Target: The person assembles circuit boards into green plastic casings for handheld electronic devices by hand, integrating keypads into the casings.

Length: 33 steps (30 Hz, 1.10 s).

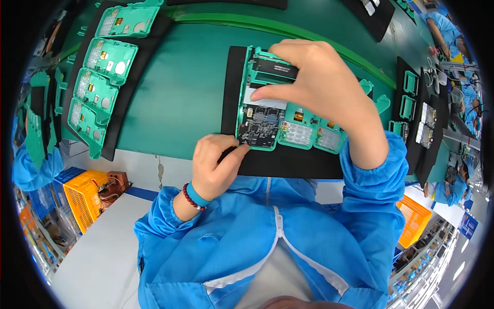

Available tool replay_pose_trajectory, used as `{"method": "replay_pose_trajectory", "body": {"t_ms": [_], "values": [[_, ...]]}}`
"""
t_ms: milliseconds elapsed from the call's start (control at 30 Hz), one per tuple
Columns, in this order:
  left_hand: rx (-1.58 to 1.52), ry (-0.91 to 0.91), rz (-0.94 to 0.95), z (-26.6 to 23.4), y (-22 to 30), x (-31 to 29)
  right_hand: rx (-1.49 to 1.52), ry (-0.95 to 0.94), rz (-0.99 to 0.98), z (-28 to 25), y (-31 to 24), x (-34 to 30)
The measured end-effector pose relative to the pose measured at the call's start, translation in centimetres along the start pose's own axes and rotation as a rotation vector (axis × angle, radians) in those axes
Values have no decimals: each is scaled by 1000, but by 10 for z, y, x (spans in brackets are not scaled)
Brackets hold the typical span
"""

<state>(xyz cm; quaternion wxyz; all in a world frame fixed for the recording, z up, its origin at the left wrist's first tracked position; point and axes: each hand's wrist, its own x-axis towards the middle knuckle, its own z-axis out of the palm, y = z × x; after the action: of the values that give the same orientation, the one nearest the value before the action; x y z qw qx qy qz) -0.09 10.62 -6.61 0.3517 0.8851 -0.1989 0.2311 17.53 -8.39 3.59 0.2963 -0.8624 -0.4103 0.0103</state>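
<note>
Head view, one item: wide fisheye, the left unit of a side-by-side pair worn on the person's head. Standpoint: just above the blue jacket (221, 232), which fills the lower middle. Facing: downward and forward over the green counter (175, 87). Range: near; the left hand (213, 162) and the right hand (319, 77) show large around mid-picture, forearms entering from below. Orientation: upright, unmirrored, the person's left at left. Distortion: the bright green strip (221, 19) bows near the top. Margins: a yellow crate (85, 198) and co-workers' blue sleeves (36, 167), smaller, toward the dark round rim.
</note>
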Motion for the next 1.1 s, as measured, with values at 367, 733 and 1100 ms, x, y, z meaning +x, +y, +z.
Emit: {"method": "replay_pose_trajectory", "body": {"t_ms": [367, 733, 1100], "values": [[152, -319, -25, -11, 5, 13, -421, 486, -154, 42, 31, 14], [224, -371, -14, -14, 5, 19, -395, 232, 6, 45, 25, 14], [224, -411, 24, 2, 15, 55, -483, 283, -6, 66, 36, 5]]}}
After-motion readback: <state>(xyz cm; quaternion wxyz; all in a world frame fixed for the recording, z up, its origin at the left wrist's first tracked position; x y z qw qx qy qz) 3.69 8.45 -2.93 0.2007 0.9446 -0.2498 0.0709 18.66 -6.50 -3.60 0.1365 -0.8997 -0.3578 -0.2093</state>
